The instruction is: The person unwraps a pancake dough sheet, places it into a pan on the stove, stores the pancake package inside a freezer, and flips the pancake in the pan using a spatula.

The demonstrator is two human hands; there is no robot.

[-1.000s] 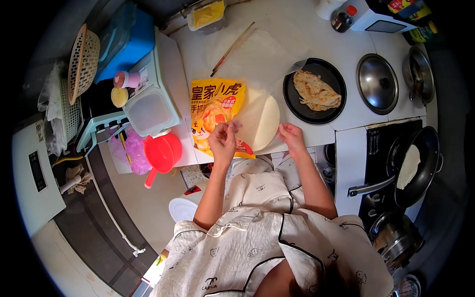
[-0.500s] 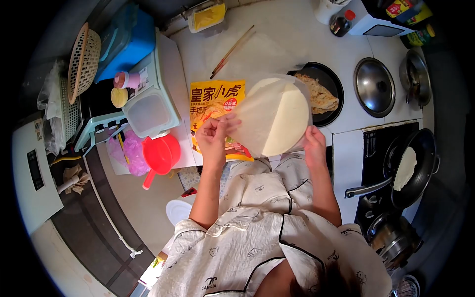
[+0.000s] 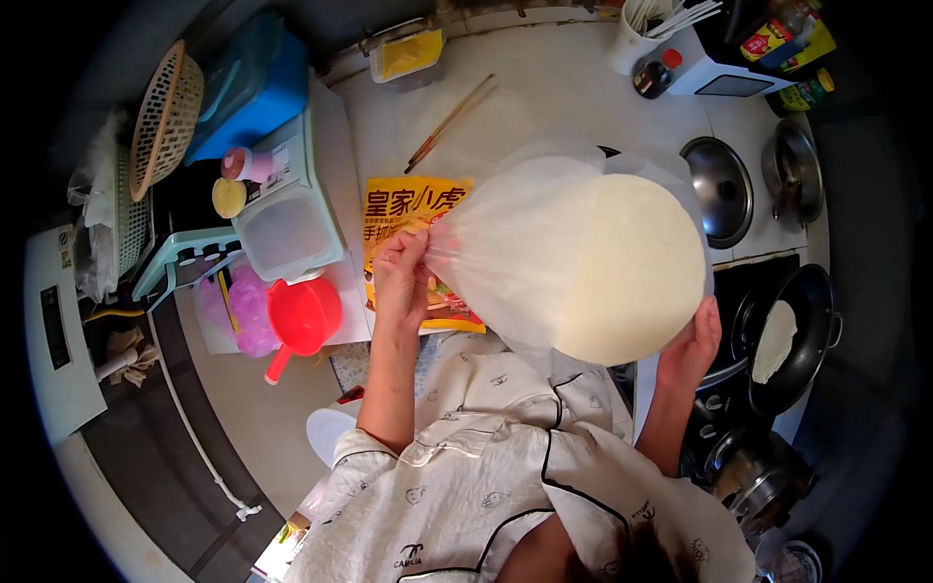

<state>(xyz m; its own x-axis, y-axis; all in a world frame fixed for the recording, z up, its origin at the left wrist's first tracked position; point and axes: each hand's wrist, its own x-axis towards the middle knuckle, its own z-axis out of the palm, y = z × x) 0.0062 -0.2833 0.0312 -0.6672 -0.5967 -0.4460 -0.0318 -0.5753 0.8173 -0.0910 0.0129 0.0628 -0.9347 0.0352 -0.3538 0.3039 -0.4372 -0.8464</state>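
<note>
The fingers of our left hand (image 3: 400,277) are closed, pinching the gathered left end of the clear film (image 3: 505,248). Those of our right hand (image 3: 692,345) touch the dough round (image 3: 637,272) at its near right edge; we cannot tell whether they grip. The round is held up, right of the yellow packet (image 3: 381,257) and left of the frying pan (image 3: 814,325).

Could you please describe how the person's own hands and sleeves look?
The left hand and right hand are bare, with no gloves, watch or bracelet visible. The loose, cream sleeves stop around the elbows, with small dark prints and thin dark piping.
</note>
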